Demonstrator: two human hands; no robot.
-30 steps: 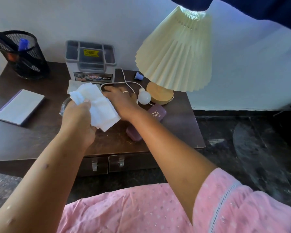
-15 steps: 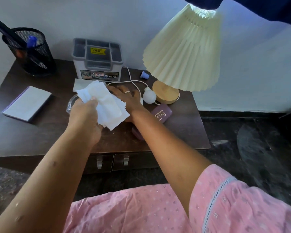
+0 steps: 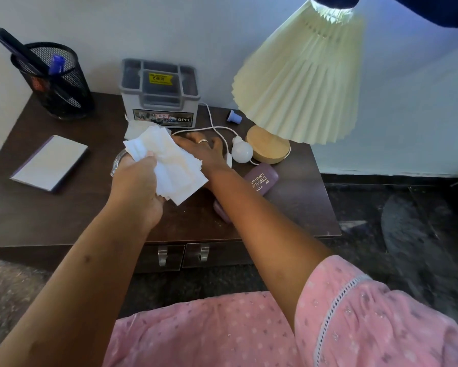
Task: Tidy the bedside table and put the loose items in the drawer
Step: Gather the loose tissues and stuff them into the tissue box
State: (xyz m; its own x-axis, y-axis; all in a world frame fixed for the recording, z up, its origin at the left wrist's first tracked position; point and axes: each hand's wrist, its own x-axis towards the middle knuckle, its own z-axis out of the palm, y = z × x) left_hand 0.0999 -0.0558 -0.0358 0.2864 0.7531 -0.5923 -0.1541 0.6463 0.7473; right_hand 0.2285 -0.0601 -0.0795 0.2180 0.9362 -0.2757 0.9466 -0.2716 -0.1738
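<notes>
Presently the left hand point(image 3: 136, 186) grips a wad of white tissues point(image 3: 177, 168) over the middle of the bedside table point(image 3: 63, 215), the right hand point(image 3: 202, 153) just beyond lies flat, fingers outstretched, left of a loose bulb point(image 3: 241, 152), drawers point(image 3: 160, 256) below closed.

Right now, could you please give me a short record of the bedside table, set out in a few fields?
Left hand: holds tissues
Right hand: fingers spread, low at the table, beside the bulb
Drawers: both closed
Loose items: notebook, case, blue cap
Back of table: pen holder, box, lamp
</notes>
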